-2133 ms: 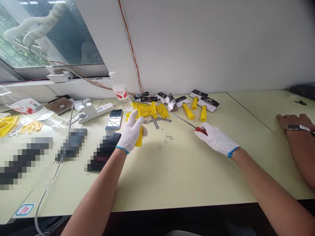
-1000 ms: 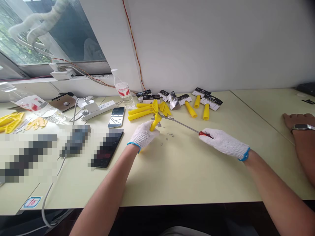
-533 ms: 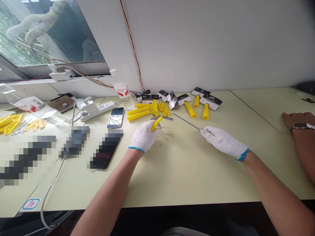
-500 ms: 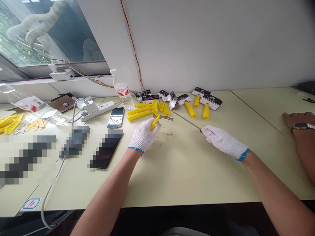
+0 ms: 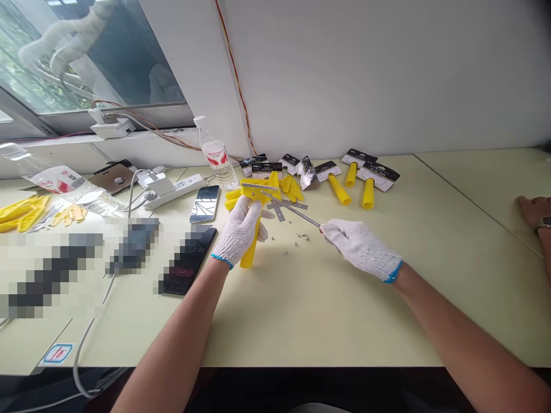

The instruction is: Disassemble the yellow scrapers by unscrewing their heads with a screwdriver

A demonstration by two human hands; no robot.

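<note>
My left hand [image 5: 238,232], in a white knit glove, is closed round a yellow scraper [image 5: 248,252]. The scraper's wide head points away from me, with a thin metal blade along it and a screw showing in its face. My gloved right hand [image 5: 361,248] grips a screwdriver [image 5: 303,216] by its handle, which the fingers mostly hide. Its long shaft points left, the tip close to the scraper head; whether they touch I cannot tell. Beneath lie flat metal blades [image 5: 298,206] and several small screws [image 5: 305,238].
More yellow scrapers [image 5: 232,203] and head pieces [image 5: 293,188] lie behind my left hand. Yellow handles [image 5: 368,194] with black-and-white cards [image 5: 379,175] rest by the wall. Leftward are a water bottle [image 5: 217,160], phones [image 5: 204,204] and a power strip [image 5: 185,186]. Another person's hand [image 5: 534,209] rests at right.
My left hand has turned the scraper so its head and blade show. My right hand has moved left, bringing the screwdriver tip to the scraper head. The other person's arm shows less.
</note>
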